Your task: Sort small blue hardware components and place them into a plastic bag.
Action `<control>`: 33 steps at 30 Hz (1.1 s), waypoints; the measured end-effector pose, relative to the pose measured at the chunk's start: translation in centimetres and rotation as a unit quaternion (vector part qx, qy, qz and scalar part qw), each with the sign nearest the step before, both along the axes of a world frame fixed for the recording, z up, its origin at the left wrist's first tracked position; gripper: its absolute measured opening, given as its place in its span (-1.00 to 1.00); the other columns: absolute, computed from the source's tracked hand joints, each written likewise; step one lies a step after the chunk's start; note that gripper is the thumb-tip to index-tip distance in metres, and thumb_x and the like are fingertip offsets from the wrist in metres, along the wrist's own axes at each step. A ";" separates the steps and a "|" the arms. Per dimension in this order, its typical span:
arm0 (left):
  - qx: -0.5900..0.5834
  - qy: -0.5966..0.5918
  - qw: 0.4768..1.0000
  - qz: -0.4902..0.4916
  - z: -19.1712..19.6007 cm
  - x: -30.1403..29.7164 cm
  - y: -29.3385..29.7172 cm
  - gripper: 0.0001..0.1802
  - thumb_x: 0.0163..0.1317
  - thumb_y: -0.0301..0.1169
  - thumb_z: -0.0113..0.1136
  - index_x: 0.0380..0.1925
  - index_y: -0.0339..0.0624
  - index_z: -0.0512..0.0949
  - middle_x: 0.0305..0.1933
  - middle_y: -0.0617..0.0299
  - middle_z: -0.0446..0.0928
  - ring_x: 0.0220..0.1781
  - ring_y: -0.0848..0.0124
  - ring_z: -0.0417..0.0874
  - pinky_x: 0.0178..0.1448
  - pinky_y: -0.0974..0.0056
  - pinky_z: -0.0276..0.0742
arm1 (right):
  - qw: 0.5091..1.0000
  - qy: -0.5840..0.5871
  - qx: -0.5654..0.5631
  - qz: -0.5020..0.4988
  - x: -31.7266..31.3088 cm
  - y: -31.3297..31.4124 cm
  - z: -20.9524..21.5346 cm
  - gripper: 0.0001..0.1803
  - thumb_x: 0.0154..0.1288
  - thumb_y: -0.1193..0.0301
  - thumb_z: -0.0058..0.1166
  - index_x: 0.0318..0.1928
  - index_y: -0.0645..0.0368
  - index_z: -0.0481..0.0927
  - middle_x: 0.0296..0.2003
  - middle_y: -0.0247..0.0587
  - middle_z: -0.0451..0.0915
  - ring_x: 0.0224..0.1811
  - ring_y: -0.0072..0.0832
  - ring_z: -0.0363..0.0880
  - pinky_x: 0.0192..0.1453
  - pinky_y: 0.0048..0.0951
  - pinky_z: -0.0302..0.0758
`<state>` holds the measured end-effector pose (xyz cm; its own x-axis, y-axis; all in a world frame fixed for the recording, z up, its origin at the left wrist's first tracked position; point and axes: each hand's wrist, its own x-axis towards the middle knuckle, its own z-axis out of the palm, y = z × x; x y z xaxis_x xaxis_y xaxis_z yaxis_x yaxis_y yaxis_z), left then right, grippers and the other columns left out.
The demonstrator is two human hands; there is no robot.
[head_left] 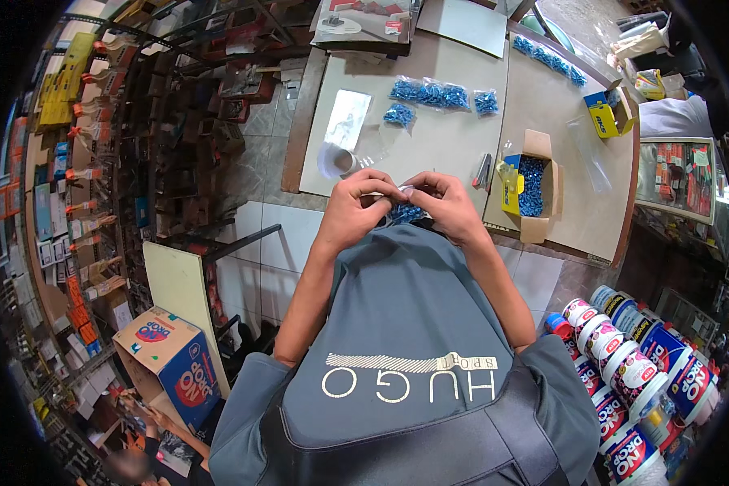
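Observation:
My left hand [355,212] and my right hand [448,209] meet just beyond my chest, at the near edge of the table. Thumbs and fingertips of both pinch the top of a small clear bag [407,214] of blue pieces. The lower part of that bag is hidden by my shirt. Beyond my left hand lies a roll of clear plastic [342,162]. To the right of my right hand, a small dark stapler-like tool [482,172] rests on the table. Farther right stands an open cardboard box [536,144], filled with loose small blue pieces [531,188].
Filled clear bags [433,94] of blue pieces lie mid-table, with another row of bags [549,61] at the far right. A second yellow-blue box [611,113] stands near the right edge. Stacked paint tubs [636,377] are at lower right, a large carton [170,364] at lower left.

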<state>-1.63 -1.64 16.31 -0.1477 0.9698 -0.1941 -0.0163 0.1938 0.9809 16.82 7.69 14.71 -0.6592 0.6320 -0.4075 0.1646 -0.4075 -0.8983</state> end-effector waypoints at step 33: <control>-0.017 -0.144 0.973 0.181 -1.2 2.7 -0.7 -0.85 0.27 -0.48 0.31 -0.21 -0.32 0.62 -0.24 0.29 0.63 -0.18 0.59 0.59 -0.06 0.45 0.51 | 0.995 0.031 -0.028 -0.087 -1.5 -1.4 1.0 -0.76 0.30 0.43 0.25 -0.10 0.33 0.65 -0.29 -0.29 0.65 -0.28 -0.65 0.57 -0.23 -0.59 0.52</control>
<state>1.05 -2.38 15.11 -0.4130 0.8565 -0.3097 -0.3626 0.1573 0.9186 15.33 6.32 15.72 -0.5675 0.7153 -0.4079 0.0326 -0.4755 -0.8791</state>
